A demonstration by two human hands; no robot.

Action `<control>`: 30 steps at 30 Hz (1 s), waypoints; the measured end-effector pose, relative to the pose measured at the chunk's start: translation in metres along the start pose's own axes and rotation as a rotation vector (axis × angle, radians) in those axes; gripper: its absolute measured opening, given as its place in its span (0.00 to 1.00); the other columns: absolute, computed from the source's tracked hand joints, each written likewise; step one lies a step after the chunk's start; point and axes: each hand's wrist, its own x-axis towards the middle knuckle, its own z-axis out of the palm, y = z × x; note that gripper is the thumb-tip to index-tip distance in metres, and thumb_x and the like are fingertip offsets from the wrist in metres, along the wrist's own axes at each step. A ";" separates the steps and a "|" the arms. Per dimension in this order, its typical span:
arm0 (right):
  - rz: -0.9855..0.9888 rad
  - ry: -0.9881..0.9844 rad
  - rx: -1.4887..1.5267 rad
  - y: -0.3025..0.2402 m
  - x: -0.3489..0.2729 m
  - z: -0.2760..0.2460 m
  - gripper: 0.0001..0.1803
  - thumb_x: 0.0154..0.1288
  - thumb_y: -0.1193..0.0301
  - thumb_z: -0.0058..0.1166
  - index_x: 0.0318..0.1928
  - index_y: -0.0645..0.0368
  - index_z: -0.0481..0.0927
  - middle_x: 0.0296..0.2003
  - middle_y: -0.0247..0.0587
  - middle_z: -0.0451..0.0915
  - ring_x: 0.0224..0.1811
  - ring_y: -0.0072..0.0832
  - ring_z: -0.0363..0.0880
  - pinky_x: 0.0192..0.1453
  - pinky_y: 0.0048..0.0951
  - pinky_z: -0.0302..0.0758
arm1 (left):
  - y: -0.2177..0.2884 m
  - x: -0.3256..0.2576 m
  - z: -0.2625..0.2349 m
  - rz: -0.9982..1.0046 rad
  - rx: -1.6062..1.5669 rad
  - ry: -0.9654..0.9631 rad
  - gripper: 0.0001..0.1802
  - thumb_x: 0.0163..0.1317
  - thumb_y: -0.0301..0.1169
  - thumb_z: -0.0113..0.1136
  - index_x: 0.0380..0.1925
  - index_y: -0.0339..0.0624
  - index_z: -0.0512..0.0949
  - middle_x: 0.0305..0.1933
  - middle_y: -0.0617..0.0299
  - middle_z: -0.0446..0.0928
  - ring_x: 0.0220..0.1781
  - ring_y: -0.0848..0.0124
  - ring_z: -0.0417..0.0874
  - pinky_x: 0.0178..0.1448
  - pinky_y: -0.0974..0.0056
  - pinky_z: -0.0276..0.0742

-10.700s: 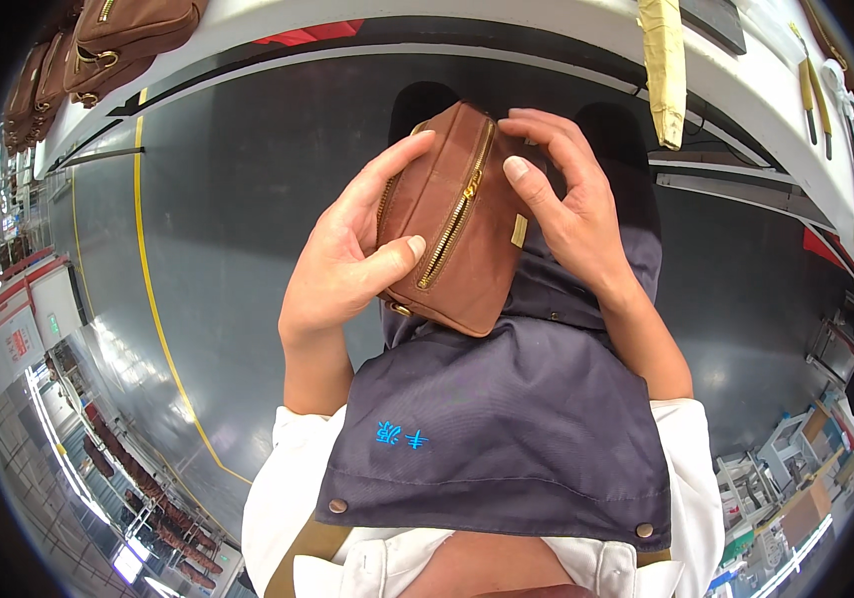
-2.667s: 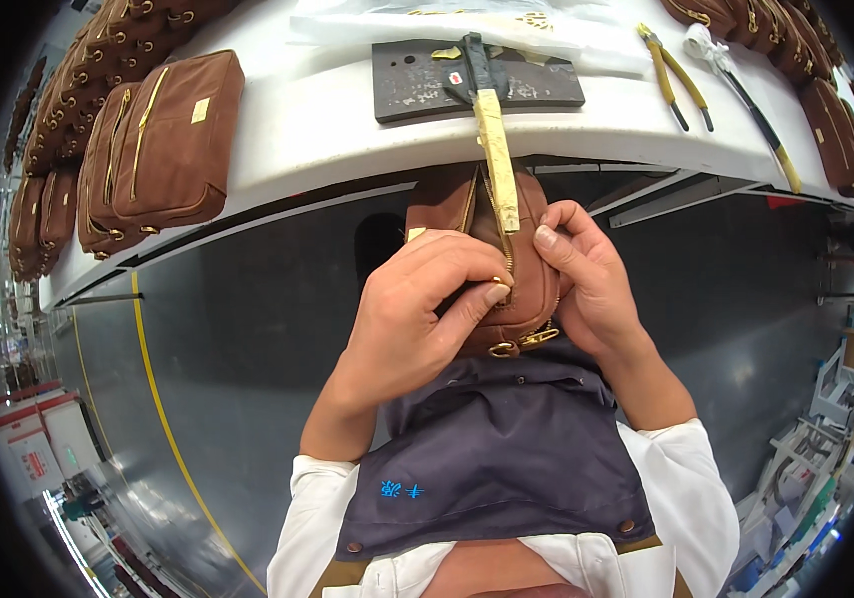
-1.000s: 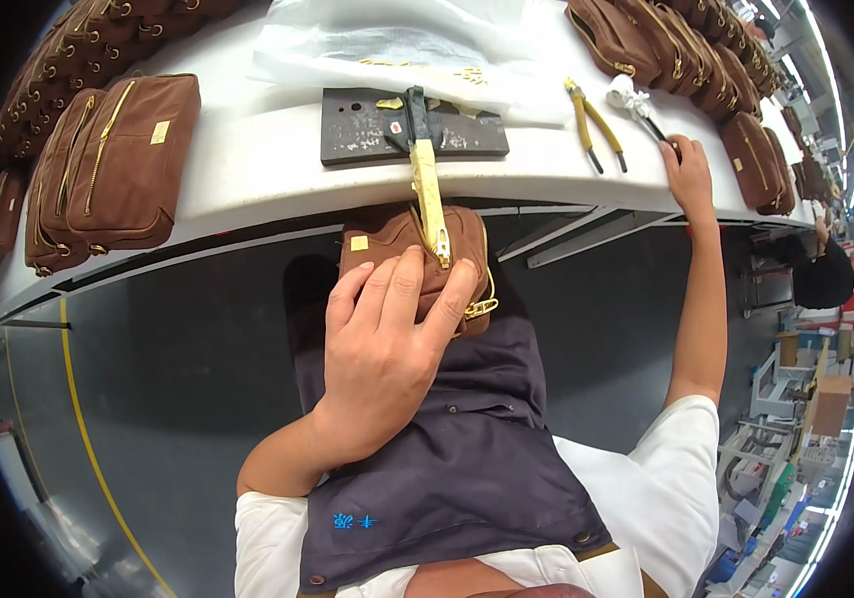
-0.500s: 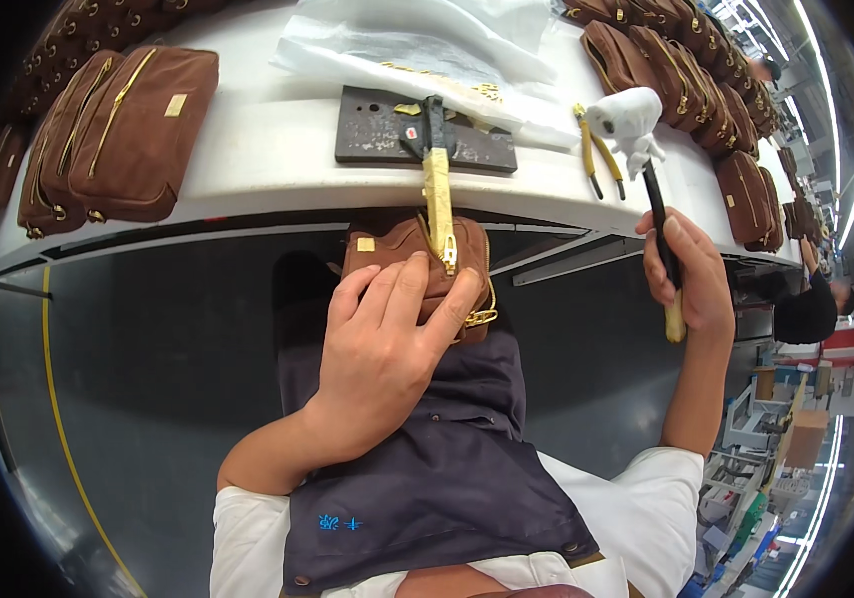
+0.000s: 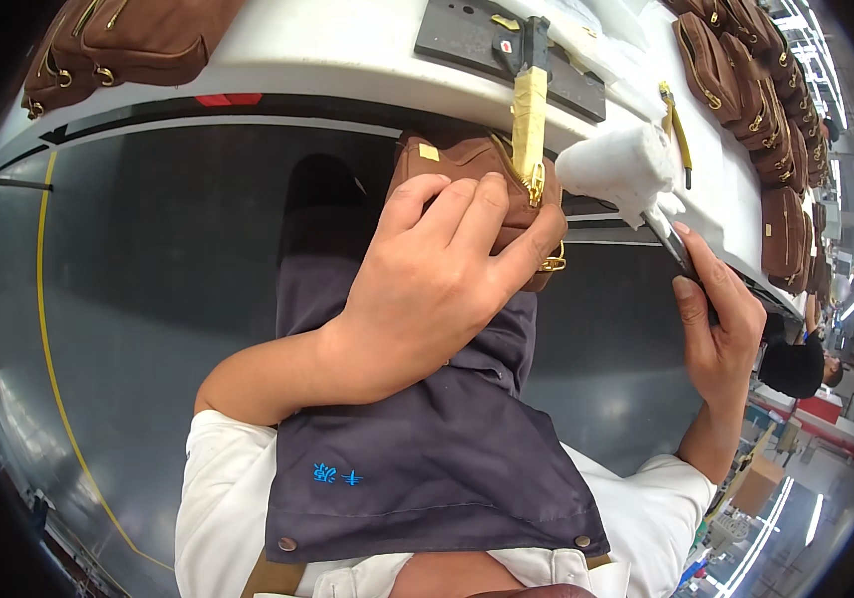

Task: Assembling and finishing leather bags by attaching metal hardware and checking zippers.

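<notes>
Basically, the hands were apart on separate jobs. Left hand [image 5: 447, 264] lay spread over the brown bag [image 5: 467, 149], just past twelve o'clock, thumb close to the brass zip pull [image 5: 537, 184]. Presumably that steadied the leather (couldn't tell if it pinched or only pressed). Right hand [image 5: 726, 324] at three o'clock was closed round the handle of a mallet [image 5: 614, 162], gripped near the head, likely for control. The white-wrapped head sat at two o'clock, next to the bag in view; height above it unclear.

Bar [image 5: 529, 115] in yellow tape ran from a dark plate [image 5: 457, 30] on the tabletop [image 5: 347, 80], its tip out past the edge at the partly open zip. Tape probably protected the leather; overhang presumably gave the bag room to hang. Couldn't tell whether the tip was inside. Pliers [image 5: 678, 135] lay at two, within easy reach; more brown bags [image 5: 148, 35] at half past ten.

Markings: two blue stitched characters [image 5: 337, 473] on the dark apron [image 5: 437, 498], upside down at seven. Small white-and-red sticker [image 5: 507, 46] on the bar's black part and pale tag [image 5: 429, 151] on the bag: nothing legible.
</notes>
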 end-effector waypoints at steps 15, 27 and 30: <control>-0.113 0.047 -0.105 -0.010 -0.003 -0.009 0.23 0.62 0.82 0.60 0.59 0.66 0.81 0.24 0.39 0.73 0.21 0.23 0.64 0.26 0.25 0.62 | 0.001 -0.002 0.002 0.012 0.005 0.051 0.23 0.56 0.33 0.61 0.54 0.58 0.82 0.48 0.58 0.78 0.46 0.67 0.81 0.59 0.57 0.73; -0.108 0.023 -0.089 -0.007 -0.003 0.000 0.22 0.61 0.83 0.60 0.58 0.68 0.81 0.30 0.46 0.80 0.22 0.26 0.69 0.27 0.25 0.67 | 0.001 -0.005 0.003 -0.006 -0.026 0.024 0.23 0.56 0.31 0.59 0.54 0.59 0.82 0.50 0.53 0.80 0.48 0.66 0.83 0.63 0.57 0.72; -0.140 0.167 -0.089 -0.002 -0.010 0.001 0.21 0.61 0.84 0.59 0.56 0.71 0.81 0.32 0.49 0.82 0.26 0.29 0.77 0.31 0.27 0.73 | 0.001 -0.003 0.002 -0.027 -0.030 0.025 0.23 0.56 0.31 0.59 0.54 0.59 0.83 0.50 0.53 0.80 0.49 0.66 0.83 0.63 0.57 0.72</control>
